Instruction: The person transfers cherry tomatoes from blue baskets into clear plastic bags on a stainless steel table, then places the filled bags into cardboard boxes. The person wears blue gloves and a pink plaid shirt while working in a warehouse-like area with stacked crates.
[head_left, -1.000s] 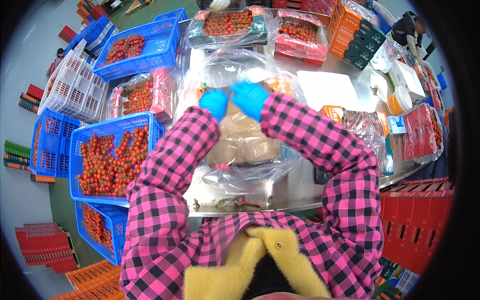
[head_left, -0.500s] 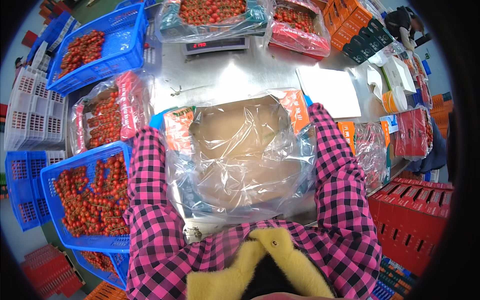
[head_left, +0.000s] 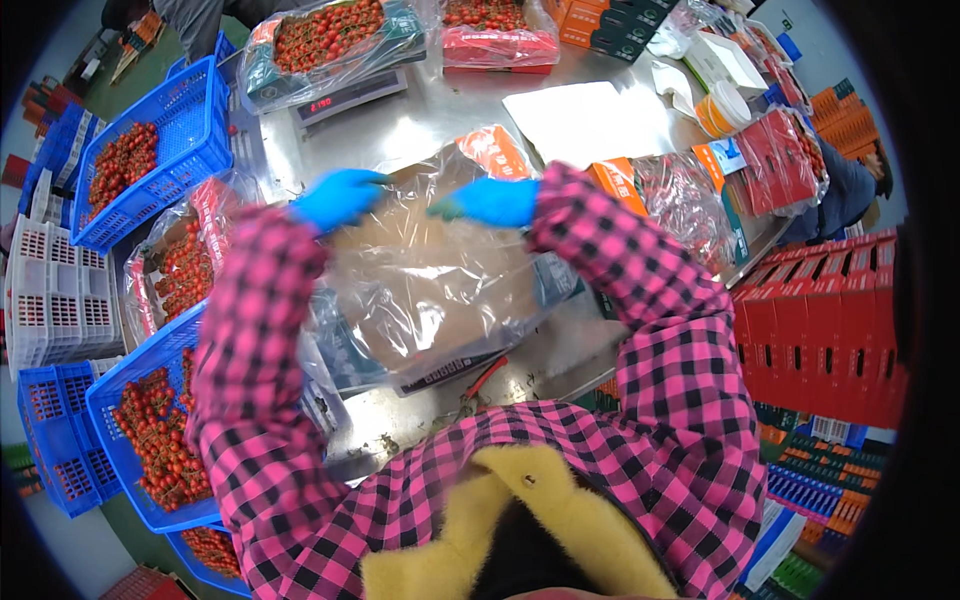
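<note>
In front of me on the steel table lies a shallow cardboard box (head_left: 440,290), covered by clear plastic film, with an orange panel at its far right corner and dark green sides. No tomatoes show inside. My left hand (head_left: 338,200), in a blue glove, is over the box's far left part, fingers stretched out to the right and slightly blurred. From the right, my blue-gloved right hand (head_left: 492,202) is over the far edge with fingers extended left. Whether either hand touches the film is unclear. Red-handled snips (head_left: 484,384) lie by the near edge.
Left stand blue crates of cherry tomatoes (head_left: 150,515) and a wrapped tomato box (head_left: 190,265). Behind, a scale (head_left: 350,95) carries a filled box (head_left: 330,40). White sheets (head_left: 565,120) lie beyond the box; wrapped boxes (head_left: 680,205) and stacked red cartons (head_left: 820,330) stand right.
Both hands have come from the box's sides inward over its far part. The box now sits turned and farther left in view, and the red-handled snips have come into sight.
</note>
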